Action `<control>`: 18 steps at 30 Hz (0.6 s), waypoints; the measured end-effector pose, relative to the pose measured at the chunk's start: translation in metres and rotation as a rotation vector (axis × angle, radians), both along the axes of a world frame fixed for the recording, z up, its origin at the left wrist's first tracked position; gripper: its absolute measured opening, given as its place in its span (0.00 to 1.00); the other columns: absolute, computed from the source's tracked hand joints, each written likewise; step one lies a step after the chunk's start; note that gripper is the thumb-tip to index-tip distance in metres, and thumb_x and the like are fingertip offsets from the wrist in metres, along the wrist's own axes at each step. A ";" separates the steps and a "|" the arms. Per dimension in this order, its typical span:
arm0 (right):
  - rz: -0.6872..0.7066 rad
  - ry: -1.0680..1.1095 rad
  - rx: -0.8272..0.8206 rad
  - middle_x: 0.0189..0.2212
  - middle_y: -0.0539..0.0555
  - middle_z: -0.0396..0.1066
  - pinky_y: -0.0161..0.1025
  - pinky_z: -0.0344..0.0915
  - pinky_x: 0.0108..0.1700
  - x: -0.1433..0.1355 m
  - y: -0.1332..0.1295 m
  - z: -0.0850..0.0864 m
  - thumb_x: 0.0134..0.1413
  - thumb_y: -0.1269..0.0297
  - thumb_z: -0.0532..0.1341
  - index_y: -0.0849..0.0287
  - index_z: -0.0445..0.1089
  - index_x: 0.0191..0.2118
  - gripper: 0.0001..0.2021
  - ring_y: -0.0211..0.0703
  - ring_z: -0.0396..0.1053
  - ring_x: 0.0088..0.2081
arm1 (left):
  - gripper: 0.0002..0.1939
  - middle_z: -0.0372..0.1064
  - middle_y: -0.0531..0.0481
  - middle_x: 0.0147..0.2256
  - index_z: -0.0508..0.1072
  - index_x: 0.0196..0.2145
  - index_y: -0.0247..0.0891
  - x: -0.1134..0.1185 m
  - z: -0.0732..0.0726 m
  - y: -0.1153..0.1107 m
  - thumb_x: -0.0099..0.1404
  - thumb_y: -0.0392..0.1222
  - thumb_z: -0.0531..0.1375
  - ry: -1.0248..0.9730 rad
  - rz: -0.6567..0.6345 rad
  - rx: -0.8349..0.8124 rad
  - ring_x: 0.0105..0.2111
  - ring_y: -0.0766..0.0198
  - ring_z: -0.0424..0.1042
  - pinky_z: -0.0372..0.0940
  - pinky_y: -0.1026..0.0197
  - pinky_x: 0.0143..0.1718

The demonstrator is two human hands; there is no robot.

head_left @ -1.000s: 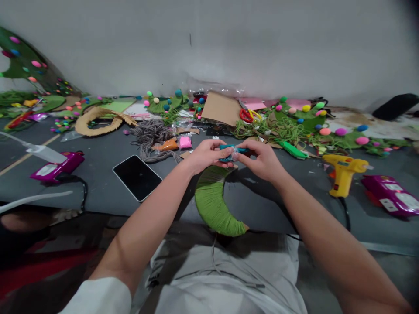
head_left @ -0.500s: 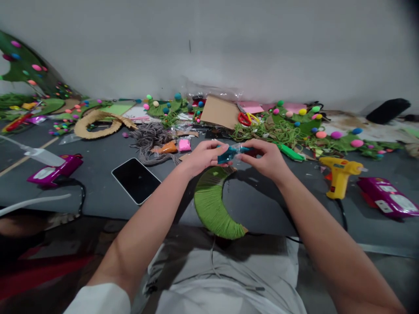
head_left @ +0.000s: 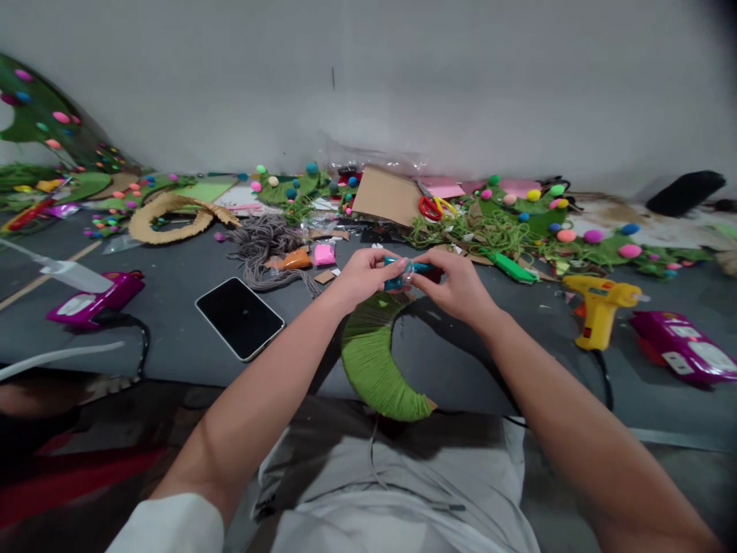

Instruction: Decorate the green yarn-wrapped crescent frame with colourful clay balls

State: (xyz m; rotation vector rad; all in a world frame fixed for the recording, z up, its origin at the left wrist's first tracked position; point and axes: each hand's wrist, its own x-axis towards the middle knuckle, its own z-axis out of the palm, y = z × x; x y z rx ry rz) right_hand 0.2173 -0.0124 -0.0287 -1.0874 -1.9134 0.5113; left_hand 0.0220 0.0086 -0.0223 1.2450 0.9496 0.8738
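Note:
Between my two hands is a small blue packet in clear plastic, partly covered by my fingers (head_left: pixel 394 283). My left hand (head_left: pixel 366 278) pinches its left end with thumb and fingers. The right hand (head_left: pixel 454 283) is closed on the other end, thumb and fingertips meeting at the plastic. Just below lies a crescent shape wound with green yarn (head_left: pixel 377 369), bare cardboard showing at its lower tip and its upper end darker. Similar small packets, one pink (head_left: pixel 323 254) and one orange (head_left: pixel 292 259), rest left of my hands.
Left of my arms lie a phone (head_left: pixel 240 319) and a purple power strip (head_left: pixel 95 298). To the right are a yellow glue gun (head_left: pixel 602 303) and another purple power strip (head_left: pixel 685 347). Behind are grey yarn (head_left: pixel 268 242), red-handled scissors (head_left: pixel 429 208), cardboard (head_left: pixel 387 198) and green yarn scraps.
My hands have drawn closer together over the blue packet, and the right fingertips have shifted left. The clear plastic between them looks more bunched. The crescent stays where it was.

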 end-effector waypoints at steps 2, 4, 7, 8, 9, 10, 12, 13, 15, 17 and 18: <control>-0.032 0.000 0.009 0.27 0.51 0.73 0.40 0.59 0.33 0.001 0.001 0.001 0.57 0.63 0.69 0.58 0.78 0.34 0.05 0.39 0.65 0.28 | 0.09 0.78 0.48 0.31 0.78 0.36 0.34 -0.001 0.001 0.002 0.68 0.44 0.68 0.024 0.012 -0.009 0.29 0.65 0.78 0.69 0.65 0.30; -0.073 0.025 0.013 0.27 0.50 0.73 0.40 0.59 0.31 0.005 0.003 0.002 0.59 0.60 0.67 0.57 0.76 0.35 0.07 0.38 0.64 0.27 | 0.09 0.78 0.47 0.32 0.77 0.36 0.35 -0.002 0.002 0.004 0.69 0.44 0.66 0.048 0.049 -0.012 0.30 0.63 0.80 0.69 0.64 0.29; -0.192 0.192 0.021 0.23 0.49 0.68 0.40 0.59 0.27 0.018 0.007 0.007 0.62 0.52 0.66 0.55 0.72 0.35 0.12 0.38 0.62 0.23 | 0.08 0.75 0.49 0.31 0.75 0.36 0.35 -0.008 0.000 0.012 0.71 0.43 0.64 0.099 0.170 0.010 0.29 0.64 0.78 0.70 0.63 0.31; -0.236 0.289 0.023 0.23 0.48 0.67 0.40 0.59 0.27 0.024 0.009 0.009 0.62 0.49 0.66 0.54 0.71 0.35 0.14 0.39 0.62 0.23 | 0.08 0.75 0.50 0.31 0.74 0.37 0.35 -0.011 -0.001 0.014 0.72 0.42 0.64 0.121 0.212 0.024 0.28 0.65 0.77 0.70 0.62 0.32; -0.269 0.387 0.018 0.23 0.49 0.66 0.41 0.60 0.26 0.029 0.011 0.011 0.61 0.45 0.67 0.52 0.70 0.36 0.16 0.39 0.63 0.23 | 0.07 0.74 0.50 0.30 0.74 0.37 0.36 -0.013 -0.002 0.017 0.72 0.42 0.63 0.146 0.250 0.040 0.28 0.65 0.77 0.71 0.61 0.32; -0.284 0.468 0.000 0.23 0.49 0.67 0.41 0.62 0.26 0.034 0.012 0.012 0.59 0.43 0.68 0.51 0.70 0.36 0.17 0.40 0.64 0.23 | 0.07 0.73 0.50 0.30 0.73 0.37 0.36 -0.016 -0.004 0.019 0.72 0.41 0.62 0.175 0.280 0.060 0.28 0.65 0.76 0.72 0.60 0.33; -0.245 0.541 -0.072 0.26 0.50 0.69 0.42 0.64 0.27 0.039 0.015 0.014 0.53 0.40 0.70 0.51 0.70 0.39 0.21 0.41 0.66 0.23 | 0.06 0.74 0.49 0.33 0.73 0.38 0.36 -0.021 -0.006 0.022 0.72 0.40 0.62 0.245 0.335 0.122 0.29 0.63 0.76 0.73 0.57 0.36; -0.198 0.543 -0.132 0.27 0.50 0.70 0.42 0.65 0.27 0.039 0.016 0.013 0.52 0.39 0.71 0.50 0.70 0.40 0.22 0.41 0.67 0.24 | 0.04 0.74 0.48 0.35 0.74 0.38 0.36 -0.023 -0.008 0.023 0.70 0.40 0.63 0.285 0.367 0.170 0.31 0.62 0.76 0.73 0.55 0.40; -0.088 0.535 -0.265 0.27 0.49 0.71 0.41 0.64 0.27 0.035 0.016 0.011 0.50 0.38 0.71 0.50 0.70 0.43 0.24 0.39 0.66 0.23 | 0.04 0.75 0.47 0.39 0.75 0.40 0.37 -0.026 -0.011 0.025 0.68 0.39 0.65 0.368 0.429 0.283 0.39 0.59 0.76 0.72 0.53 0.49; -0.007 0.527 -0.367 0.26 0.48 0.70 0.39 0.64 0.26 0.028 0.015 0.009 0.51 0.38 0.71 0.51 0.70 0.41 0.24 0.38 0.66 0.23 | 0.06 0.76 0.46 0.42 0.76 0.41 0.38 -0.028 -0.014 0.030 0.66 0.40 0.66 0.441 0.468 0.380 0.45 0.56 0.75 0.68 0.51 0.57; 0.010 0.522 -0.400 0.25 0.48 0.70 0.39 0.64 0.26 0.025 0.014 0.007 0.52 0.37 0.70 0.52 0.70 0.39 0.24 0.38 0.66 0.23 | 0.07 0.76 0.45 0.43 0.76 0.42 0.38 -0.029 -0.016 0.033 0.67 0.41 0.65 0.470 0.477 0.411 0.47 0.55 0.74 0.66 0.50 0.59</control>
